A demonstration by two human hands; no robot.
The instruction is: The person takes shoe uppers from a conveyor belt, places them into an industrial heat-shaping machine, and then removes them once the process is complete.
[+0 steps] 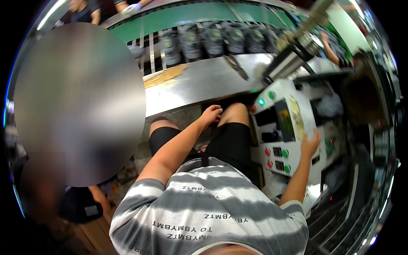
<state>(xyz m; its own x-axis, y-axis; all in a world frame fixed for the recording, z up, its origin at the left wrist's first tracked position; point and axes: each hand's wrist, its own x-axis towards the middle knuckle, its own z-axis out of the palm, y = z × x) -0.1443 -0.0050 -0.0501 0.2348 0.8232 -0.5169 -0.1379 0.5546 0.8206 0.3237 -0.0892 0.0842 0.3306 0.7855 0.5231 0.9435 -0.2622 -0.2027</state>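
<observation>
My left hand [211,115] hovers by my right knee, its fingers loosely bent and nothing visible in them. Beside the white control panel [265,123] on my right, my right hand [310,143] is raised with thumb and fingers apart, holding nothing I can see. Whether it touches the machine cannot be made out. The panel carries a lit green button [261,102], other red and green buttons and a dark display [284,120]. On the metal bench top [191,87] ahead lie dark pincers [236,67], away from both hands.
Several dark grey shoes [213,39] stand in a row on a roller conveyor [148,59] beyond the bench. A tan patch [165,75] lies on the bench's left part. Machine columns [293,57] rise at the far right. Other people [85,12] are across the conveyor and at right.
</observation>
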